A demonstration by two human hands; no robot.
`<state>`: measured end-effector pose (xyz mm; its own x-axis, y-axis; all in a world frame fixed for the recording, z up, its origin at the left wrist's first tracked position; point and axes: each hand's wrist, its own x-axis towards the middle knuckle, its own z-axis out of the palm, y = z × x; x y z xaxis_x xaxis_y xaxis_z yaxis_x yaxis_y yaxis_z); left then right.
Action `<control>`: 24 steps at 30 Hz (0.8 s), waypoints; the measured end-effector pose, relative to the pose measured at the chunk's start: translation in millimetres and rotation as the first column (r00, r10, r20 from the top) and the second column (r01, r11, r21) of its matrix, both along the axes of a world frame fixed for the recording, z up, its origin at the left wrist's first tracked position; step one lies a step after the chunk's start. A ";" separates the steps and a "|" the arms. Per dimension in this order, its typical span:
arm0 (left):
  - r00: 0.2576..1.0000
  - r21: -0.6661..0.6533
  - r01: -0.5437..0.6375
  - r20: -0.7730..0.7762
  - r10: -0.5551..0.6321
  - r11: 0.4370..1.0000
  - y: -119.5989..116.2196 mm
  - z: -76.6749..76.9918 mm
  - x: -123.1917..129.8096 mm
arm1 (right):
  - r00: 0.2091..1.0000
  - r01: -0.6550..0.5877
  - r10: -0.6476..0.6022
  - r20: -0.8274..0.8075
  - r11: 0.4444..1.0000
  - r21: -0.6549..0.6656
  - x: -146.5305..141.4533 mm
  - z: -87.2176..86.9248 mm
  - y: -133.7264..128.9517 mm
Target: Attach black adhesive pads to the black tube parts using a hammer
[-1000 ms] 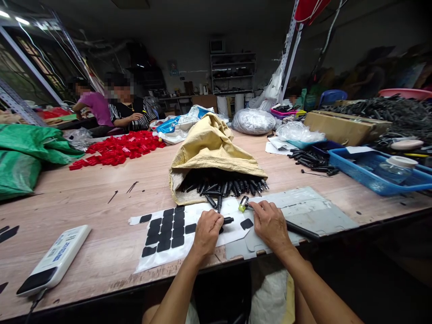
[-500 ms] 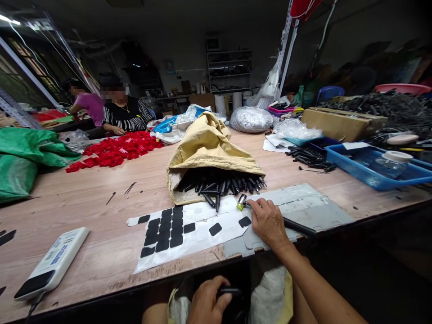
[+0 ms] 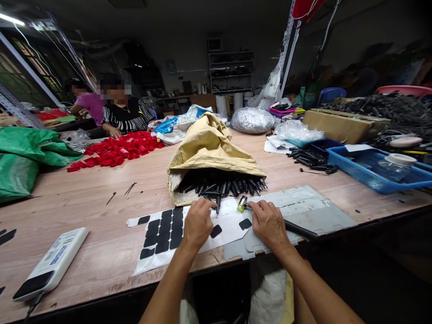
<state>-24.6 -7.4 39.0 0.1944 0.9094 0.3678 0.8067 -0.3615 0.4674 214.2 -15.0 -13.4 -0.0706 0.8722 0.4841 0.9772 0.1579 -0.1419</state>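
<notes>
My left hand (image 3: 197, 222) is over the white backing sheet (image 3: 199, 245), its fingers curled together on a black pen-shaped part (image 3: 218, 204) at the sack's mouth. The fingertips are partly hidden. In my right hand (image 3: 270, 222) is a small hammer (image 3: 242, 203) with a metal head and a yellow-green face. Its black handle runs back under my palm. Several similar black parts spill from the tan woven sack (image 3: 216, 148). Rounded black square stickers (image 3: 164, 236) lie on the sheet, a loose one (image 3: 245, 223) near the hammer.
A grey board (image 3: 307, 207) lies under my right hand. Right stands a blue tray (image 3: 374, 173) with a jar. A white power bank (image 3: 52, 265), red pieces (image 3: 118, 148) and a green sack (image 3: 30, 157) are left. Two people sit across the table. An open pale sack (image 3: 270, 292) is below the edge.
My left hand has come up from below the table edge, where it held a black object, to the parts at the sack's mouth. My right hand stays on the hammer.
</notes>
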 end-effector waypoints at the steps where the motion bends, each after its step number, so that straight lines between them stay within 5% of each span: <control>1: 0.996 0.018 -0.030 -0.089 0.031 0.999 16.0 -3.0 -3.9 | 1.000 -0.006 0.006 -0.007 1.000 0.002 0.2 0.2 0.2; 4: 0.963 -0.009 -0.023 -0.269 0.020 1.000 46.6 -9.6 -11.8 | 0.999 -0.017 0.017 -0.027 1.000 0.003 0.8 0.6 0.9; 8: 0.937 -0.066 0.024 -0.346 -0.045 0.998 54.7 -8.8 -13.6 | 0.999 -0.013 0.013 -0.038 1.000 -0.003 1.0 1.0 0.8; 12: 0.939 -0.113 0.050 -0.333 -0.085 0.992 45.3 -4.0 -16.7 | 1.000 -0.005 0.005 -0.028 1.000 -0.001 0.6 2.0 0.1; 17: 0.986 -0.050 0.115 -0.119 -0.121 0.992 18.5 -3.2 -5.6 | 1.000 0.003 -0.003 -0.012 1.000 0.002 -0.7 3.2 -0.8; 24: 0.986 -0.024 0.164 -0.035 -0.165 0.986 -4.1 -27.9 26.8 | 0.999 0.003 -0.004 -0.035 1.000 -0.009 -0.6 2.5 -1.1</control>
<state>2.2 -11.5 11.1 0.3552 0.8714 0.3383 0.7540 -0.4810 0.4473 213.5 -16.1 -11.0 -0.0507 0.8766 0.4785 0.9722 0.1530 -0.1772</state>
